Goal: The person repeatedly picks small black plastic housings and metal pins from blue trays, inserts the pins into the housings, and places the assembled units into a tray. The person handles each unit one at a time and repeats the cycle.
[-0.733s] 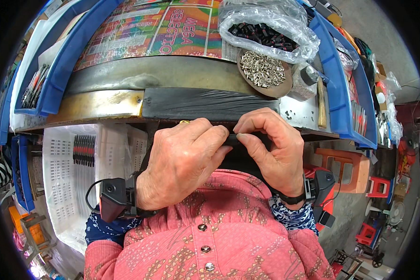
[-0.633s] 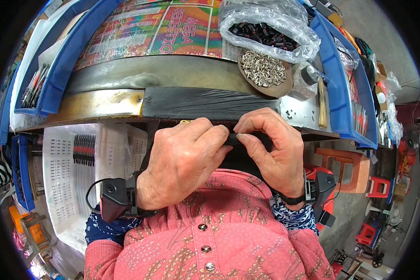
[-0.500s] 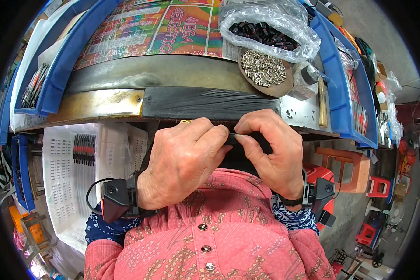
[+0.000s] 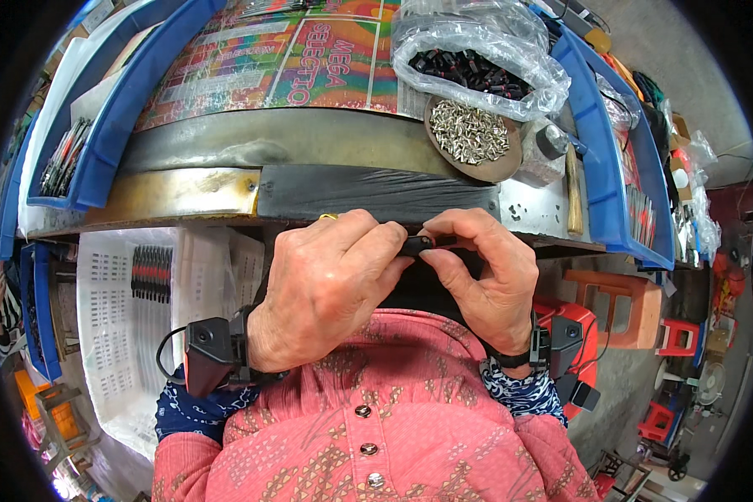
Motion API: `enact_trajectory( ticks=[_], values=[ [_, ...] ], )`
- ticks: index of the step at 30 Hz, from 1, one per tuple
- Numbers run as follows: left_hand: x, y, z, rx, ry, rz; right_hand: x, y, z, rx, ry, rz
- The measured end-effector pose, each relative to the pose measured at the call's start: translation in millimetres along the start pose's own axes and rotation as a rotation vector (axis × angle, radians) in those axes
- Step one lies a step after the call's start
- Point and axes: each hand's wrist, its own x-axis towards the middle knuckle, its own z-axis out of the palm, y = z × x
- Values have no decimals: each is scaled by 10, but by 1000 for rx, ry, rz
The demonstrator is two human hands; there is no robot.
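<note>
My left hand is closed around a small black plastic piece, whose rounded end sticks out past the fingertips. Most of the piece is hidden inside that hand. At its exposed end my right hand is pinched, thumb and forefinger bent toward each other. Whether those fingertips grip the piece itself or some tiny part at its end is too small to tell. Both hands are just in front of the bench edge, near a black padded strip. A shallow brown dish of small metal parts sits beyond my right hand.
A clear plastic bag of black pieces lies behind the dish. Blue bins flank the bench. On the right are a bottle and a wooden handle. Below left stands a white basket with a row of black-and-red pieces.
More of the black piece shows between my hands. My right hand has shifted slightly down and left, its fingertips still at the end of the piece. My left hand has barely moved.
</note>
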Motion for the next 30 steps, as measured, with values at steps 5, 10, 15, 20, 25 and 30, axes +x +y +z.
enact_trajectory(
  ticks=[5,10,15,20,25,30],
  values=[
    [10,21,2,-2,5,5,-3,-15,-17,290,-17,253],
    [-4,29,33,9,10,20,14,-47,-35,522,-66,483],
    [-16,22,82,34,10,50,16,-25,10,566,-53,553],
    [13,17,96,36,25,49,12,-21,20,612,-5,530],
    [65,22,87,22,48,91,35,-23,-22,641,-19,582],
    [127,19,132,13,55,83,44,-5,-25,564,35,540]
  ],
)
